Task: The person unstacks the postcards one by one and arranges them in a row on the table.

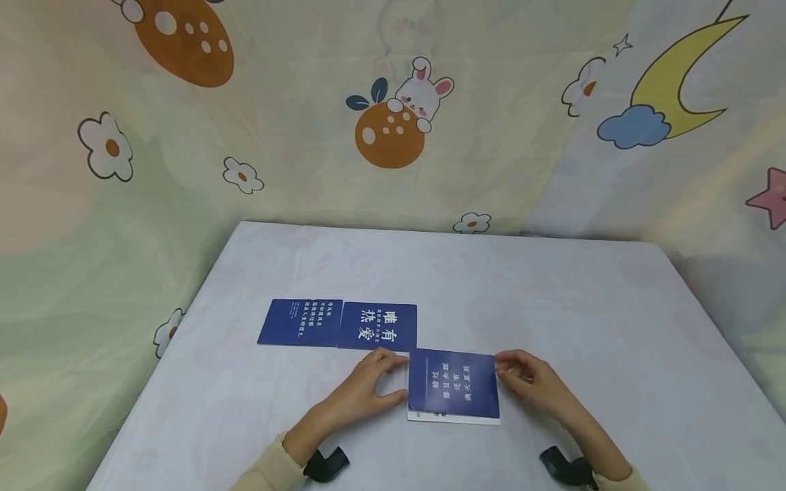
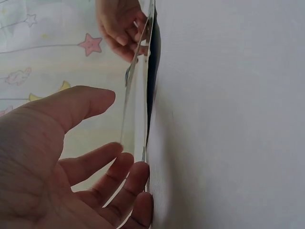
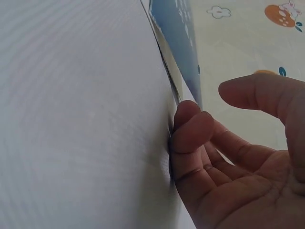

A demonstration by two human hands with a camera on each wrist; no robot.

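Note:
A dark blue booklet (image 1: 453, 383) with white characters lies near the front middle of the table, a white printed edge showing below its cover. At its left side is my left hand (image 1: 371, 387). The left wrist view shows this hand's fingertips (image 2: 138, 174) at the booklet's edge, with the thumb apart. A narrow gap shows between the cover and the layer under it. My right hand (image 1: 535, 382) is at the booklet's right side. Its bent fingers (image 3: 193, 136) touch the edge near a corner, and the thumb stands away from them.
Two blue printed pieces, a left one (image 1: 291, 322) and a right one (image 1: 393, 327), lie side by side behind my left hand. The white table (image 1: 552, 286) meets a patterned cloth wall (image 1: 295, 102) at the back. Black wrist devices are strapped near both sleeves.

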